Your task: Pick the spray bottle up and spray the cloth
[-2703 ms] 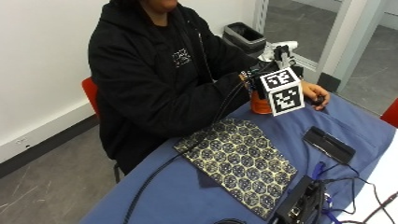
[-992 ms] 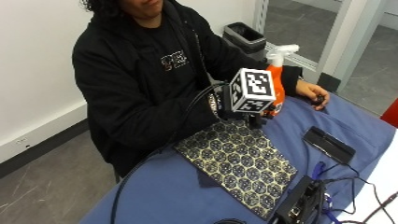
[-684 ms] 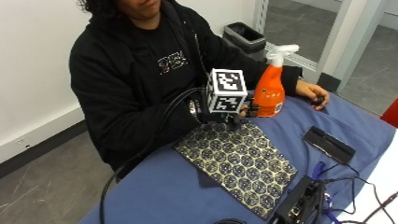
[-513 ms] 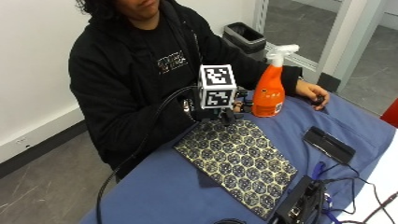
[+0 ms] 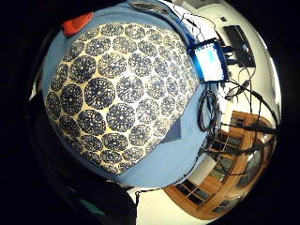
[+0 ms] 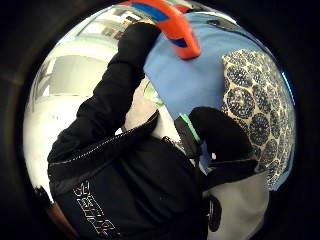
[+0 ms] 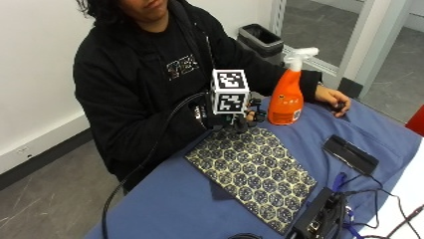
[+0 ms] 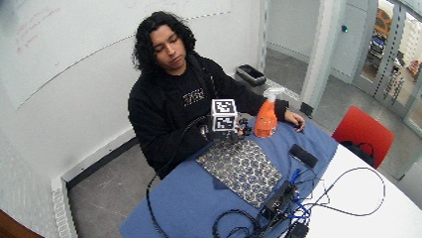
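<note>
My gloved right hand (image 7: 228, 119) hovers over the near corner of the patterned cloth (image 7: 255, 172), just short of the orange spray bottle (image 7: 289, 97); it carries nothing, and how wide my fingers stand I cannot tell, since the rig on the back of the hand hides them from outside and the palm views show only a dark bit of glove; the little-finger side looks straight down on the cloth (image 5: 117, 93), which fills most of that view, so my palm is over the fabric and not the bottle; the bottle stands upright on the blue-covered table (image 7: 179, 209), just beyond the cloth's far edge, its white trigger head up and nozzle pointing away from me; my bare left hand (image 7: 333, 95) rests flat on the table past the bottle, not touching it; a slim black device (image 7: 350, 154) lies beside the cloth, and cables (image 7: 381, 199) trail over the table's far end; by my reckoning the pick-up is not yet done, so the whole task is ahead; the risks as I judge them: the bottle is tall on a narrow base, so a reach that clips its shoulder could tip it toward my left hand; a grip taken low on the body would leave the trigger out of finger reach; and the nozzle faces away from the cloth, so unless I turn it the spray may land on the table or the electronics.
</note>
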A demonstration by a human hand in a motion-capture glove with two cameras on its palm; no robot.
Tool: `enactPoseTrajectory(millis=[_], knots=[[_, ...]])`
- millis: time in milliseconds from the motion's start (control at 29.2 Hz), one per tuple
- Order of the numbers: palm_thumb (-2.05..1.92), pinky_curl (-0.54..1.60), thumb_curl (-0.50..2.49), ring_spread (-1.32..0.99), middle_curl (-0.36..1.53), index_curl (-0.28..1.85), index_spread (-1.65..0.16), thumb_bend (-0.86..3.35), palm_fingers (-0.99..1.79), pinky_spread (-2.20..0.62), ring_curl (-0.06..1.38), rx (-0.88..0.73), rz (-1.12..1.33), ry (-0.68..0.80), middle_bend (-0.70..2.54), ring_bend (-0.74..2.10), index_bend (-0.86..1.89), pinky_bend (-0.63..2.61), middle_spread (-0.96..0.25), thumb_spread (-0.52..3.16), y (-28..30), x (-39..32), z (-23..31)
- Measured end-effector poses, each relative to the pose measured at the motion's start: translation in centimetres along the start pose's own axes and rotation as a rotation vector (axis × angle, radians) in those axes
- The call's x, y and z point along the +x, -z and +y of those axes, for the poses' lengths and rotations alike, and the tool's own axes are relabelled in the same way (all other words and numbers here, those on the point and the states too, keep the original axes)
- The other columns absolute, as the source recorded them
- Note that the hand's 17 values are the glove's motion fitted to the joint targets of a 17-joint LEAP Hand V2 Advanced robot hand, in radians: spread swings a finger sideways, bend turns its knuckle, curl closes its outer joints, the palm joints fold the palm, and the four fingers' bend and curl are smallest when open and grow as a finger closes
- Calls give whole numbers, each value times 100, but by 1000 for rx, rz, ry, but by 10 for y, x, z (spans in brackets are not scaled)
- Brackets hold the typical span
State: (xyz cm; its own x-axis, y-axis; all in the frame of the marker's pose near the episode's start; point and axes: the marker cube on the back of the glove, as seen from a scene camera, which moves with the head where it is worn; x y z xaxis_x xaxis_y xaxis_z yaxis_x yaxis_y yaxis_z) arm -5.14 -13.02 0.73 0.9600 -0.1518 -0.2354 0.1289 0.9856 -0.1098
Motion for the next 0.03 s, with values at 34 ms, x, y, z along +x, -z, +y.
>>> enactPoseTrajectory(millis=[34], knots=[[57, 37, 36, -3, 40, 21, -43, -2, 4, 16, 34, -3, -3, 1, 31, 39, 11, 38, -13, 120, -1, 0, 0]])
